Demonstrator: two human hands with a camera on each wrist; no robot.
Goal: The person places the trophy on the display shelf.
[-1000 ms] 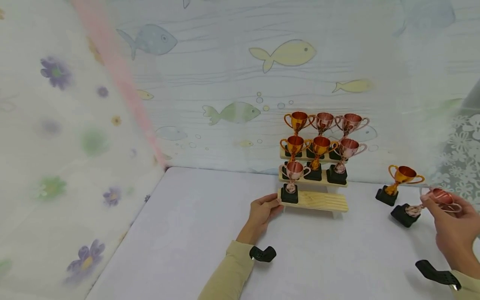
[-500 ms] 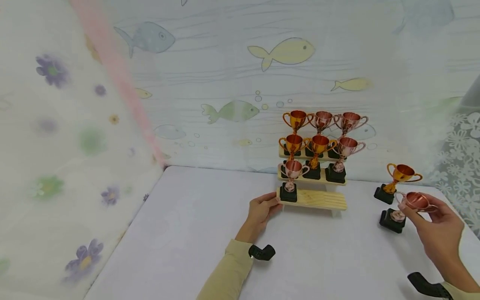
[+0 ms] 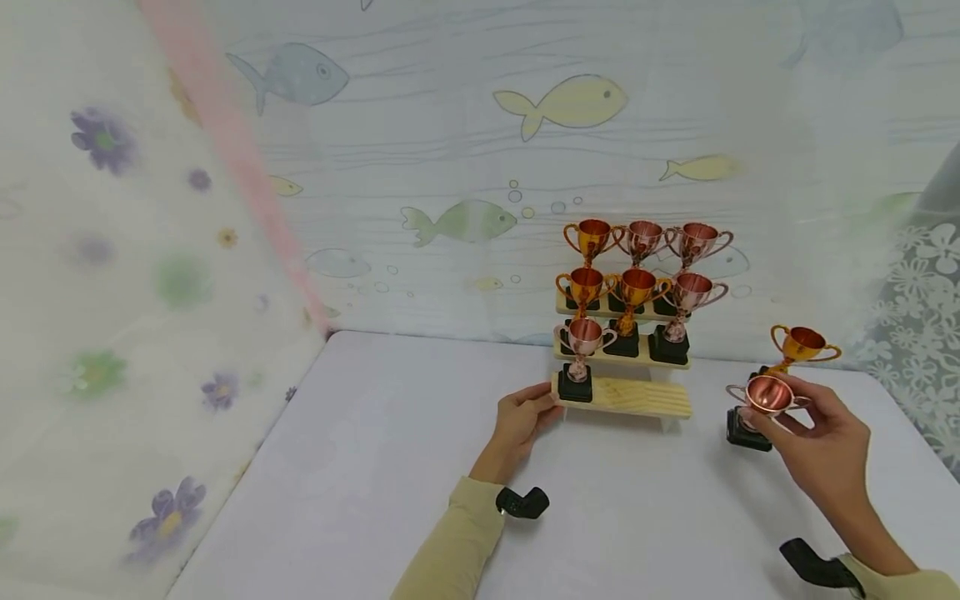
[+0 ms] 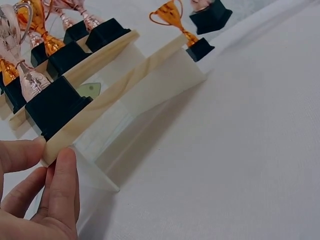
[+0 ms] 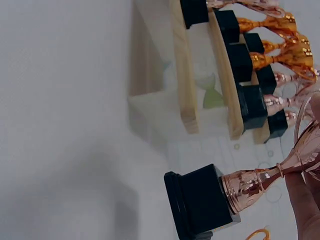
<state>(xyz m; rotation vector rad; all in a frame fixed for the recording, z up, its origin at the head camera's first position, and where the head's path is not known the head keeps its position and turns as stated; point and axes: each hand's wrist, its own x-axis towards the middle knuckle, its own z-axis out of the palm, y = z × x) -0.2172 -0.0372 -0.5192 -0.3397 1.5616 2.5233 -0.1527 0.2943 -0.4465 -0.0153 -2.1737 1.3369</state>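
In the head view my right hand (image 3: 825,442) grips a rose-gold trophy cup (image 3: 769,394) with a black base, right of the tiered wooden stand (image 3: 648,400). Its base hangs apart from the stand in the right wrist view, where only part of the right hand (image 5: 305,205) shows. My left hand (image 3: 522,423) pinches the left end of the stand's lowest board; thumb above and fingers below show in the left wrist view. One rose-gold trophy (image 3: 581,354) stands at the left of that board. Gold and rose-gold trophies (image 3: 637,292) fill the two upper tiers.
A gold trophy (image 3: 801,343) stands on the white table (image 3: 420,392), partly behind the right hand. Behind the table hangs a fish-patterned curtain (image 3: 442,150). A floral curtain (image 3: 165,292) borders the left side, and lace (image 3: 922,308) hangs at the right.
My right hand has carried the rose-gold trophy leftward toward the stand, and the trophy has turned more upright. My left hand keeps its hold on the board.
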